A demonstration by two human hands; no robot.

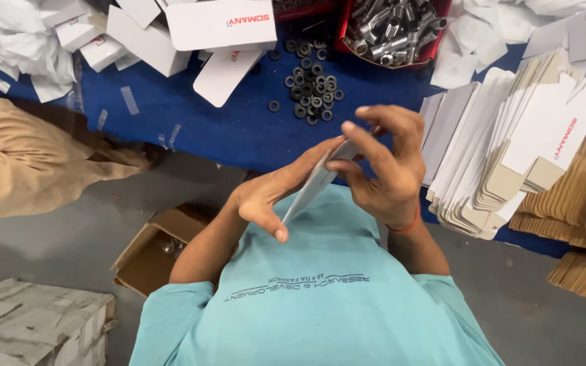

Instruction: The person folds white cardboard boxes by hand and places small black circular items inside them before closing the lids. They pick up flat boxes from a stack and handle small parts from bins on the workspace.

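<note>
Head view, looking down over own chest. Both hands hold one flat white carton blank (pixel 313 184), seen nearly edge-on and tilted. Left hand (pixel 276 193) lies along its lower face, palm up, fingers extended, thumb pressed at the near edge; a supporting clasp, not a fist. Right hand (pixel 381 169) closes over the upper end, fingertips curled onto the far face and thumb against the near one, pinching it. Judgement: this two-ended hold keeps the thin card from flexing and lets the creases be worked. Just beyond the right hand's fingertips: a loose scatter of black washers (pixel 310 85) on the blue table (pixel 205 129); farther beyond, a red tray of metal fittings (pixel 391 30). Outward of the right hand: a fanned stack of flat blanks (pixel 490 156), close but not touching. Beyond the left hand: assembled white boxes (pixel 218 27). Below the left forearm: an open brown carton (pixel 154 251) on the floor. The table edge runs just under the hands; open room lies toward the body.
</note>
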